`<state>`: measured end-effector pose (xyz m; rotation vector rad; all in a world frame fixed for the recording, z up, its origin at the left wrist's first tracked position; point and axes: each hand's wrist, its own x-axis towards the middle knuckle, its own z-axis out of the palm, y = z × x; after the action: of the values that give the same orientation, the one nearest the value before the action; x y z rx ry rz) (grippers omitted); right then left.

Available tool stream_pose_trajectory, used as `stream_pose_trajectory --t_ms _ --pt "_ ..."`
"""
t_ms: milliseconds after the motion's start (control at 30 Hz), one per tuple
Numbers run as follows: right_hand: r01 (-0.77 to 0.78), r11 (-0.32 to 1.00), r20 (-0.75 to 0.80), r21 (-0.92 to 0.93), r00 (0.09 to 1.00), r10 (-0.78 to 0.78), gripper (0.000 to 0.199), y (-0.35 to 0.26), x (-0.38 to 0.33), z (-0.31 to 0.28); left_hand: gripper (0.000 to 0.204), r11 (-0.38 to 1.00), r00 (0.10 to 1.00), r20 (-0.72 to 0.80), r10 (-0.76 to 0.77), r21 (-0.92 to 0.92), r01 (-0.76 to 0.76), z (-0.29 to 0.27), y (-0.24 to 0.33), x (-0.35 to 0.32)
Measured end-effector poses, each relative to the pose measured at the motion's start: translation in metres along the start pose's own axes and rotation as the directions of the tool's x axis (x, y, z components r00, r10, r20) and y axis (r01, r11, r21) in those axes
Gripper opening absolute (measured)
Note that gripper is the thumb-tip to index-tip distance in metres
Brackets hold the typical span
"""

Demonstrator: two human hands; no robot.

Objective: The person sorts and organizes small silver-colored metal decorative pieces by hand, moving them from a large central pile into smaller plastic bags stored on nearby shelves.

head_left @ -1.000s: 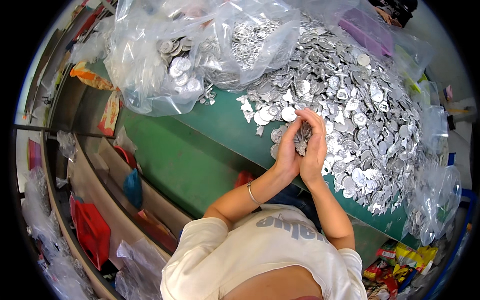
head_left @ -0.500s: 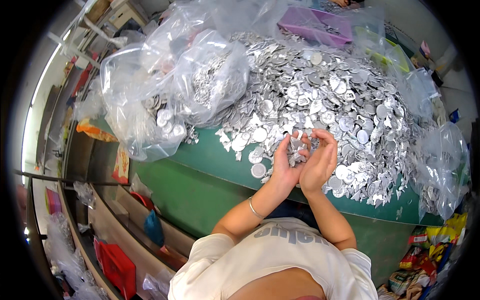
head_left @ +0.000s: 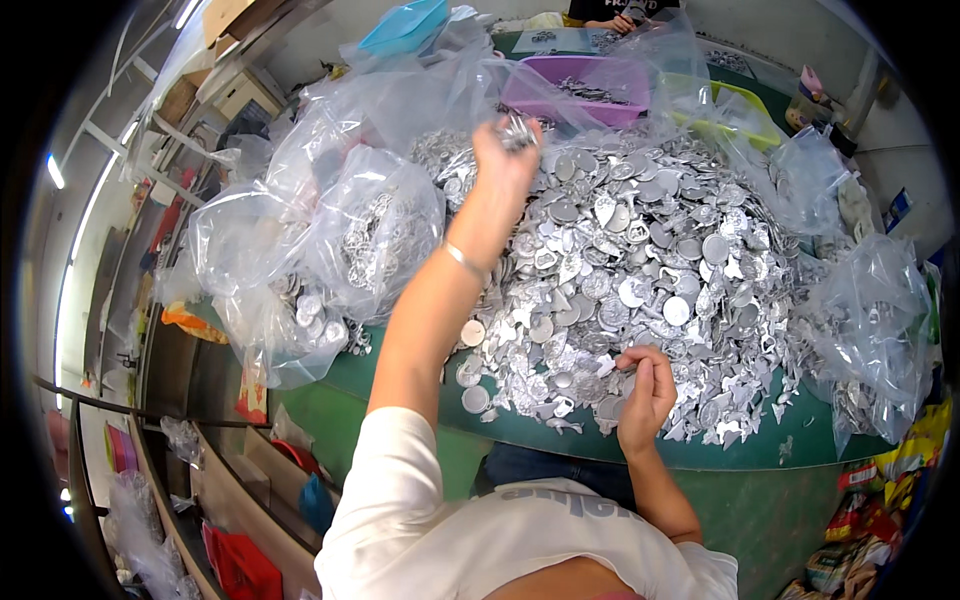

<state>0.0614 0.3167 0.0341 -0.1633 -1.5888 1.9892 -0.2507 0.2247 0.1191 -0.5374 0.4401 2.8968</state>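
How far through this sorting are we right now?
Done: clear plastic bags at left already hold silver pieces. In hand: the left hand is raised over the heap gripping a few small silver metal pieces; the right hand picks at the near edge. Left: the big heap of flat silver metal shapes on the green table.

One head-worn fisheye camera looks steeply down from close above. It faces forward over a green table point(head_left: 760, 455) heaped with silver metal pieces point(head_left: 640, 260).
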Motion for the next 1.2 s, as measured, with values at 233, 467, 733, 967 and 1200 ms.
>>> stream_pose_trajectory --t_ms 233,467,733,967,1200 --pt "-0.032 0.996 -0.056 -0.084 0.998 0.028 0.019 -0.002 0.011 -0.023 0.039 0.898 0.915 0.384 0.121 0.350 -0.266 0.020 -0.006 0.069" --pt "-0.080 0.967 -0.098 -0.241 0.993 0.058 0.010 -0.016 0.006 -0.067 0.033 0.630 0.881 0.473 0.004 0.683 -0.370 -0.034 -0.007 -0.093" --pt "0.372 0.516 0.429 -0.771 0.903 -0.010 0.024 -0.023 0.009 -0.056 0.035 -0.352 0.576 0.627 -0.524 0.457 -0.817 -0.168 -0.035 -0.202" --pt "0.453 0.310 0.506 -0.836 0.855 0.115 0.026 -0.013 0.004 -0.025 0.038 -0.493 0.598 0.711 -0.370 0.395 -0.775 -0.194 -0.045 -0.220" --pt "0.435 0.340 0.481 -0.834 0.875 0.060 0.017 0.004 -0.007 -0.016 0.028 -0.453 0.690 0.717 -0.104 0.583 -0.674 -0.212 -0.031 -0.217"
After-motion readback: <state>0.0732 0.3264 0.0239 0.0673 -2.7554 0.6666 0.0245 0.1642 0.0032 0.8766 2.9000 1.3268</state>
